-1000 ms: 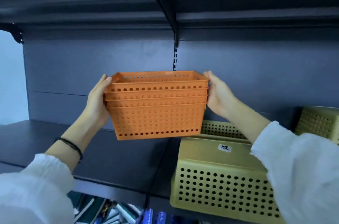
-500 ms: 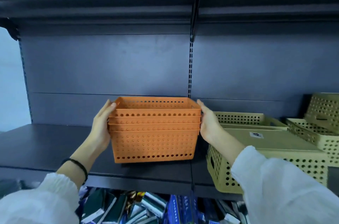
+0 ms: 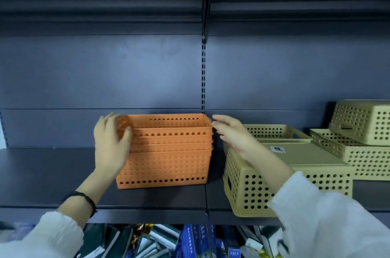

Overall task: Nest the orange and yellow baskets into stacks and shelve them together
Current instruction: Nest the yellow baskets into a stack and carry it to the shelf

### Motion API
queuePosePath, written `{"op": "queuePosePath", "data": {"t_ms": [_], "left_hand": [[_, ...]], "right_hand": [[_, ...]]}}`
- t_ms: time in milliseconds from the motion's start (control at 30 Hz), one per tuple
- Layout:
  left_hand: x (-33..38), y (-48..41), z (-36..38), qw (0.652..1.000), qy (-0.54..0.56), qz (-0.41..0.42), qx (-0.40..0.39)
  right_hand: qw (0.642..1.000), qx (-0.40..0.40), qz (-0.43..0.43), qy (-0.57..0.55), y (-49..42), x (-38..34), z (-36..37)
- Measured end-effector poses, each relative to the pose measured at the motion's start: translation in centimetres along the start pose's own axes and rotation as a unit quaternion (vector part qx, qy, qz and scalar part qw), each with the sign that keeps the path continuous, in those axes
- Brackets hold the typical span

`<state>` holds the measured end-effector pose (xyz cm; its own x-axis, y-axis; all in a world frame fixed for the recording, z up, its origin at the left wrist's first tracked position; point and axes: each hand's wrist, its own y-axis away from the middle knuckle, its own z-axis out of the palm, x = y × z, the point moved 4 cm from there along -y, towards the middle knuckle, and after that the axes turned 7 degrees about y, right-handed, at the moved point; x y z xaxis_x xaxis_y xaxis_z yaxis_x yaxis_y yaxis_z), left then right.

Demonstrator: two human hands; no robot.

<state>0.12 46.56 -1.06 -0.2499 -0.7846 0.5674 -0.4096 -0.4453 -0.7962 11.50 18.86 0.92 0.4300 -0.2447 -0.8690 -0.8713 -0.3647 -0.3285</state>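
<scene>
A nested stack of orange perforated baskets [image 3: 168,152] stands upright on the dark shelf [image 3: 52,173], near the middle. My left hand [image 3: 110,141] is at the stack's left end, fingers spread, thumb near the rim; whether it still touches is blurred. My right hand [image 3: 232,133] hovers just off the stack's right rim, fingers apart, holding nothing. To the right, a yellow basket [image 3: 274,184] lies upside down at the shelf front, with another yellow basket [image 3: 272,131] upright behind it.
Further right stand more yellow baskets [image 3: 369,158], one tilted basket [image 3: 363,120] resting on top. A slotted upright [image 3: 203,78] runs down the back panel behind the orange stack. Below the shelf lie several packaged items [image 3: 168,241]. An upper shelf overhangs.
The orange stack came down from mid-air onto the shelf. Both hands have let go of its ends and opened, the right one pulling slightly away.
</scene>
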Motion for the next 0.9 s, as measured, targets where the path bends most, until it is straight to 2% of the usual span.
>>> {"op": "queuePosePath", "data": {"t_ms": [33,100,133,200,333,467,567,700,800,900], "left_hand": [[1.6,0.5,0.9,0.997,-0.022,0.057,-0.042],[4.4,1.9,3.7,0.975,-0.050,0.123,-0.178],[5.9,3.0,5.2,0.956,-0.081,0.150,-0.237],[8.2,5.1,7.9,0.933,-0.125,0.182,-0.284],[12.0,9.5,13.0,0.929,-0.088,0.179,-0.311],[13.8,13.6,16.8,0.925,0.031,0.036,-0.376],[14.0,15.1,18.5,0.927,0.150,-0.051,-0.340],[13.2,17.5,20.4,0.923,0.195,-0.200,-0.263],[14.2,18.4,20.7,0.933,0.186,-0.217,-0.219],[16.8,16.8,20.0,0.943,0.205,-0.186,-0.186]], "right_hand": [[0.997,-0.039,-0.034,0.064,0.9,-0.5,-1.2],[0.969,-0.108,-0.085,0.206,2.7,-0.7,-3.6],[0.950,-0.121,-0.107,0.267,3.5,-0.2,-4.9],[0.923,-0.109,-0.136,0.342,4.8,1.3,-7.6],[0.905,-0.039,-0.143,0.398,7.1,6.3,-14.9],[0.912,0.006,-0.117,0.392,9.2,11.2,-21.4],[0.927,-0.026,-0.075,0.367,10.3,15.4,-24.0],[0.976,-0.069,-0.016,0.206,10.9,19.1,-25.1],[0.983,-0.098,-0.012,0.156,11.4,19.4,-24.9],[0.994,-0.044,-0.042,0.087,11.2,17.6,-26.3]]}}
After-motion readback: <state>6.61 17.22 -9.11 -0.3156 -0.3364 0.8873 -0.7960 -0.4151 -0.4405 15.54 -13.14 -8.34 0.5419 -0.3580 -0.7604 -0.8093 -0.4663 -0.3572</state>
